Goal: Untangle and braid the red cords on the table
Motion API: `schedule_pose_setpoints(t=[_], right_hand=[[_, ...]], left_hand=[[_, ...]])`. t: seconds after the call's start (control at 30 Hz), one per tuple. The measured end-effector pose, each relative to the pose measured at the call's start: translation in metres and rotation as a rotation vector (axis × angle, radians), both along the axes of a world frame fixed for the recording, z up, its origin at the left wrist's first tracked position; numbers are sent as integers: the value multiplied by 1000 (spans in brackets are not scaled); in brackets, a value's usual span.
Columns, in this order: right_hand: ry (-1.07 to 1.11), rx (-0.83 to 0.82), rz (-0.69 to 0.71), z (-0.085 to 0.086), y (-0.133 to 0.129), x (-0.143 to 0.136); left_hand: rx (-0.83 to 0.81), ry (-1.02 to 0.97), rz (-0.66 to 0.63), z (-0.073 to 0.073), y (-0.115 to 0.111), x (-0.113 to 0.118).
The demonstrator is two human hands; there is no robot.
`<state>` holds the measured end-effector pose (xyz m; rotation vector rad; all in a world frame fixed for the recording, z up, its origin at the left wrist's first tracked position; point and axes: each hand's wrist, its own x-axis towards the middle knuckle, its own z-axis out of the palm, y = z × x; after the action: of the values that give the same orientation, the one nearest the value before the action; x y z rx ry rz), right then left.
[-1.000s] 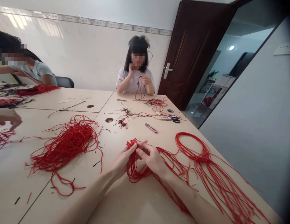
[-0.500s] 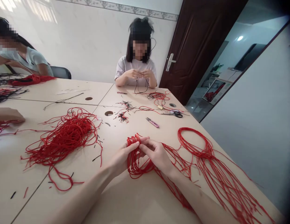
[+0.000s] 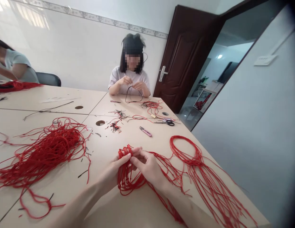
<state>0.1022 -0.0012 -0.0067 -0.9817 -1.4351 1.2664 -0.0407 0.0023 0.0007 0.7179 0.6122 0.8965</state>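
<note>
My left hand [image 3: 118,163] is closed on a looped bundle of red cords [image 3: 125,179], with several coils around its fingers and the thumb pressed on top. My right hand [image 3: 147,164] meets it from the right, its thumb and fingers pinched at the coils by the left fingertips. Loops hang below both hands, and more red strands run under my right wrist to the lower right. A large tangled pile of red cord [image 3: 57,148] lies to the left. On the right rests a coiled red bundle [image 3: 197,158] with long loose ends.
Pink thread snips [image 3: 145,131] and black-handled scissors [image 3: 169,122] lie beyond my hands. Black and red scraps [image 3: 115,126] sit near a table hole [image 3: 100,123]. A person [image 3: 130,76] opposite handles black cord; another person [image 3: 15,65] sits far left.
The view has shifted, so the table things appear lower and further left. The hand at the left edge is out of view. Across the table, the person's hands have moved apart. My hands keep their hold.
</note>
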Motion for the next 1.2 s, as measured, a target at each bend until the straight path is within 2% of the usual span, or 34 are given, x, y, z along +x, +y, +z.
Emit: schedule_pose_setpoints(t=[0.2,0.57,1.0,1.2], right_hand=[[-46,40,-12,1,-1,1],[47,-11,11,5,-4,1],[-21,-31,21,10,-6,2],[-12,-39,14,9,-7,2]], left_hand=[[-47,-8,-4,1,0,0],[-5,-36,-29,2,-1,-2],[-8,-102,-107,7,-2,-5],[-29,-146,-101,7,-1,-3]])
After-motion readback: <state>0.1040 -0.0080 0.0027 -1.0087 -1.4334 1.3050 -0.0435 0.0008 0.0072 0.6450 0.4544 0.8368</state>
